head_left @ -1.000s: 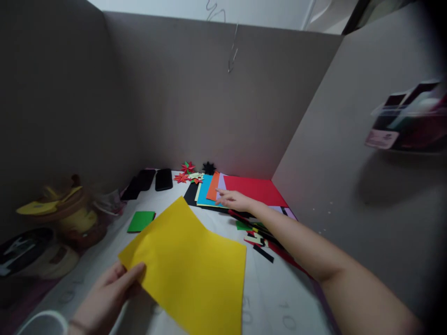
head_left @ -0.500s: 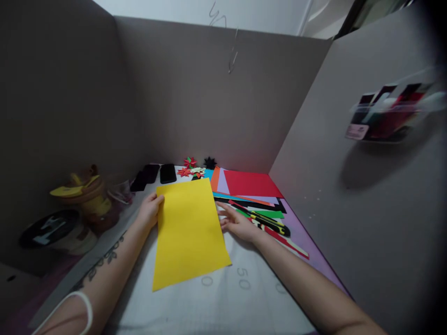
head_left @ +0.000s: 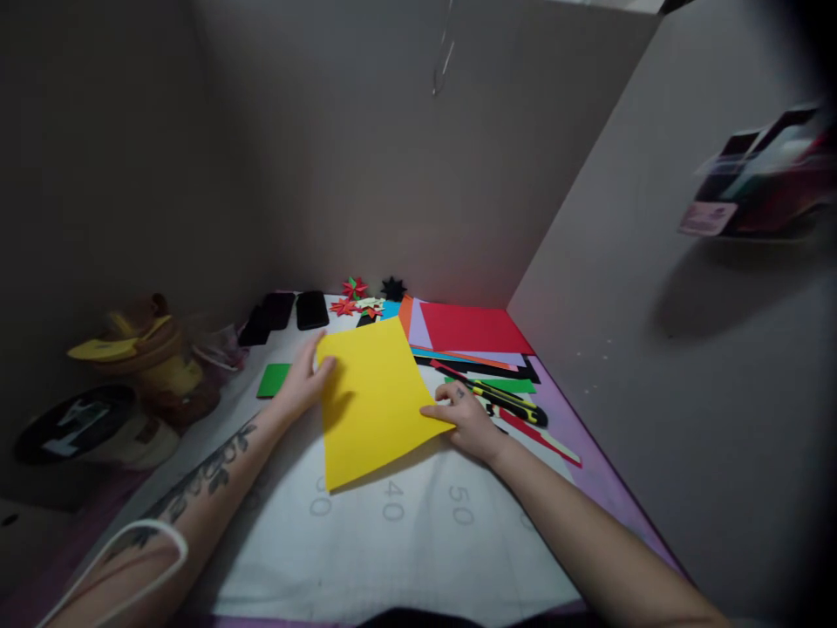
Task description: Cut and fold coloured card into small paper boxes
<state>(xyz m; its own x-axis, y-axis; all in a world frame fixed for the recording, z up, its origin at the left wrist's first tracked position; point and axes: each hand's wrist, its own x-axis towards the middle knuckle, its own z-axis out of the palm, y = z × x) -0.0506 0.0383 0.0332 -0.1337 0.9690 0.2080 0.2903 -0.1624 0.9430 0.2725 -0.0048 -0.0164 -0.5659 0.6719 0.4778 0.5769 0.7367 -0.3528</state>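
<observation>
**Yellow sheet held at two edges over the mat**

From my remote seat I see the yellow sheet (head_left: 376, 397) lying on the white numbered mat (head_left: 405, 541), in the middle of the counter (head_left: 575, 427), turned a little askew to the mat's printed figures. Its near edge stands slightly off the mat, with a shadow under it.

The left hand (head_left: 302, 384) lies on the sheet's far left corner with its fingers flat. That grip is released, pressing rather than pinching. The right hand (head_left: 467, 423) is at the right edge, fingers curled, its grip clenched on the paper's margin.

To handle this well, I judge that the flat left hand should serve as the anchor while the right does the fine work, with light pressure so the paper does not crease or buckle. The lifted near edge wants easing down, not pushing.

The utility knife (head_left: 513, 408) lies just beside the right hand, on the scraps near the stack of coloured papers (head_left: 471, 330), so I would watch that wrist. A green square (head_left: 273, 379) lies near the left hand, apart from the sheet.
</observation>
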